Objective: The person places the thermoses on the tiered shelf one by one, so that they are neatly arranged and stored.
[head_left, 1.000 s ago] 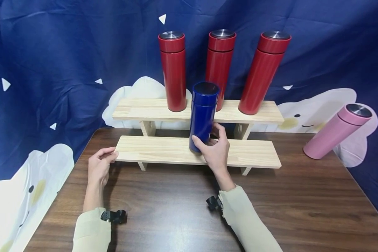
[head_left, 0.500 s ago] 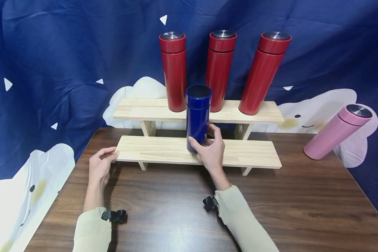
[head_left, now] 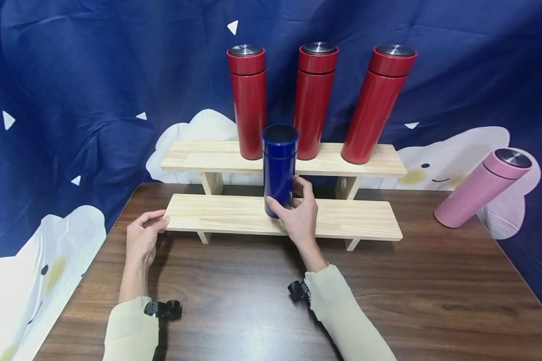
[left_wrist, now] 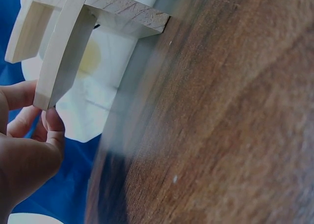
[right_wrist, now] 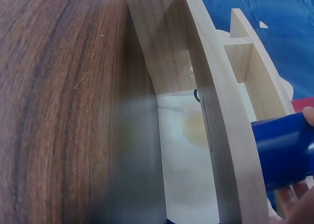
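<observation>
My right hand grips a blue thermos bottle low on its body, thumb in front and fingers round its right side. The bottle is upright, its base at the lower board of a two-tier wooden shelf. In the right wrist view the blue bottle shows beside the board's edge, with only part of the hand in frame. My left hand pinches the left end of that lower board between thumb and fingers, as the left wrist view shows at the board end.
Three red thermos bottles stand along the upper board, the middle one partly behind the blue bottle. A pink thermos bottle stands on the brown table at the right. A blue cloth hangs behind.
My right hand has moved a little to the left along the lower board with the blue thermos bottle. The left hand stays at the board's end.
</observation>
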Demonstrator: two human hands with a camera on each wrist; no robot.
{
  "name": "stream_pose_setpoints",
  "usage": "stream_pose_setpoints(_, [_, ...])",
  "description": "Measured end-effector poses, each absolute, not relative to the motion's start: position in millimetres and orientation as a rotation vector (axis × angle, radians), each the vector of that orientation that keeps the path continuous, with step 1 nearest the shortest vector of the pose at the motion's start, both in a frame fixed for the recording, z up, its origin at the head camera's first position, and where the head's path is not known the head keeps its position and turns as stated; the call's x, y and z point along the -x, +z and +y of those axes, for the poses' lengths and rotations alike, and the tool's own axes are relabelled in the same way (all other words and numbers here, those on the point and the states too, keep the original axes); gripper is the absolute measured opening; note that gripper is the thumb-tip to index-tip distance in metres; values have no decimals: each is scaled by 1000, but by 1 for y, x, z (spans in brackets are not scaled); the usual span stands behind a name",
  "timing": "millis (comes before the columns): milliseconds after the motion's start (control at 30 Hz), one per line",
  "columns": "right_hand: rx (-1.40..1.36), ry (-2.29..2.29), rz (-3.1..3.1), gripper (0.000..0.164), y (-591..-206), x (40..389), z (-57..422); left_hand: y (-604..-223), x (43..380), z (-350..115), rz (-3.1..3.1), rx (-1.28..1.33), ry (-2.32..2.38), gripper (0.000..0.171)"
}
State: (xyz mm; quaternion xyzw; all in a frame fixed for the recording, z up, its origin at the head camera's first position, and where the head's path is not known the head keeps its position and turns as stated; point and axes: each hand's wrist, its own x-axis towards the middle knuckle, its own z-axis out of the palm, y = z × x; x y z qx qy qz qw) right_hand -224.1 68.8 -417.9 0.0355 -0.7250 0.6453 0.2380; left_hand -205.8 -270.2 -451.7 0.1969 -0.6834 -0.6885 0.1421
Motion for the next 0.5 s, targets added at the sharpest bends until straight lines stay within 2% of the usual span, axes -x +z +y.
stream_pose_setpoints(500, [-158,1716,-2012,68,-422,222,73,-451,205,-268,-1908,-566,-2016,27])
